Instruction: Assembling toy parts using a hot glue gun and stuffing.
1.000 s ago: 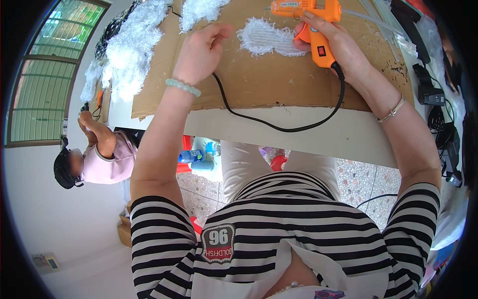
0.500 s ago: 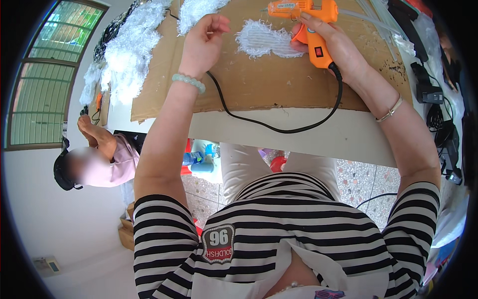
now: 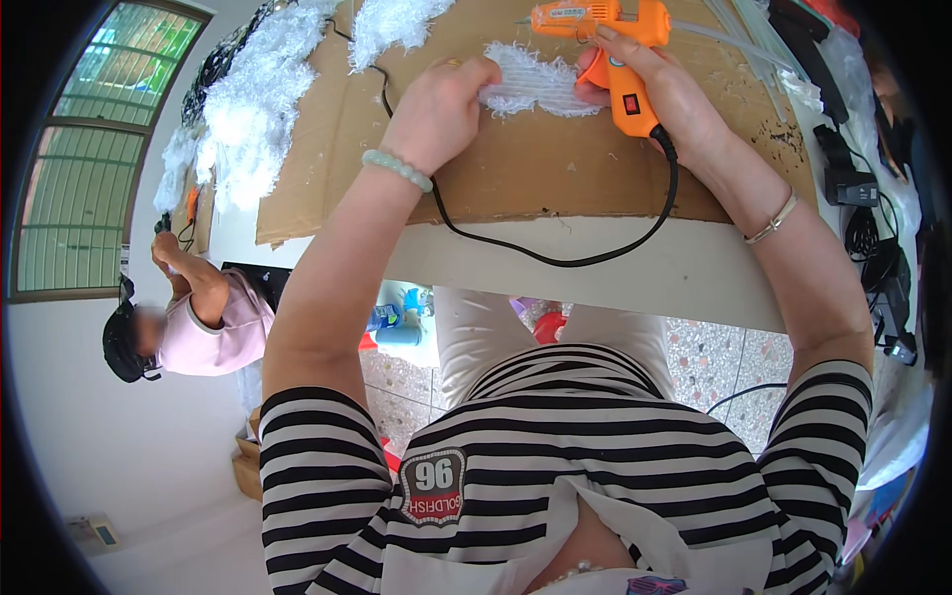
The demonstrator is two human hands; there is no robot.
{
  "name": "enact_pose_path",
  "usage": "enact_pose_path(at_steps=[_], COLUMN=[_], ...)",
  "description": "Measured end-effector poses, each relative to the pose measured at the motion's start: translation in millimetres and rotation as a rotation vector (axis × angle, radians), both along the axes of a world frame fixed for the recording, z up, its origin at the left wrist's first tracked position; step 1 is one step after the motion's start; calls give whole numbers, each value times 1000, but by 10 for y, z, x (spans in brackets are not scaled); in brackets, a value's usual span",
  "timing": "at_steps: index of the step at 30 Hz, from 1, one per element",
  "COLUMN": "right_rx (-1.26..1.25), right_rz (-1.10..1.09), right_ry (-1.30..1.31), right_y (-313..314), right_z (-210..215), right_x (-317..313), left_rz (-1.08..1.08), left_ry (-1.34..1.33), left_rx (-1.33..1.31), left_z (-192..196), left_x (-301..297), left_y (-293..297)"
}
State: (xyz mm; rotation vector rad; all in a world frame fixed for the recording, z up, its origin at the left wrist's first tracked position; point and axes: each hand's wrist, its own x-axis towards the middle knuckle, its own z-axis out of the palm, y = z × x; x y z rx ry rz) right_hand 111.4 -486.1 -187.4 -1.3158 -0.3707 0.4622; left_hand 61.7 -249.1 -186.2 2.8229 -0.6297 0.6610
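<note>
My right hand (image 3: 666, 99) grips an orange hot glue gun (image 3: 607, 45) by its handle, nozzle pointing left, over a brown cardboard sheet (image 3: 555, 169). A black cord (image 3: 555, 260) runs from the gun's handle across the table edge. My left hand (image 3: 441, 109) pinches the left end of a small white fluffy patch (image 3: 535, 81) that lies on the cardboard just below the gun. A pale bead bracelet is on my left wrist, a thin bangle on my right.
Piles of white fluffy material (image 3: 253, 109) lie at the cardboard's left and top. Clear glue sticks (image 3: 739, 40) and black cables and adapters (image 3: 868, 198) sit at the right. Another person (image 3: 193, 317) in pink sits at the table's left end. The white table edge (image 3: 635, 283) faces me.
My left hand moved right from the cardboard's upper left and took hold of the white patch. The glue gun stayed in my right hand, shifted slightly.
</note>
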Motion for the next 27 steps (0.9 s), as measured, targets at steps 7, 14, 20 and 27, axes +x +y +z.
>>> enact_pose_path(at_steps=[7,14,20,27], right_rx=[18,31,36,28], right_rz=[13,-27,-6,-14], right_ry=[26,26,11,18], right_y=[24,12,18,8], right_z=[14,40,18,47], right_x=[-21,-50,-29,-32], left_rz=[81,89,72,145], left_ry=[130,220,54,63], left_rx=[-680,-590,-122,-433], left_z=[116,239,27,175], left_x=[71,-123,-10,159], left_y=[265,-88,-32,61])
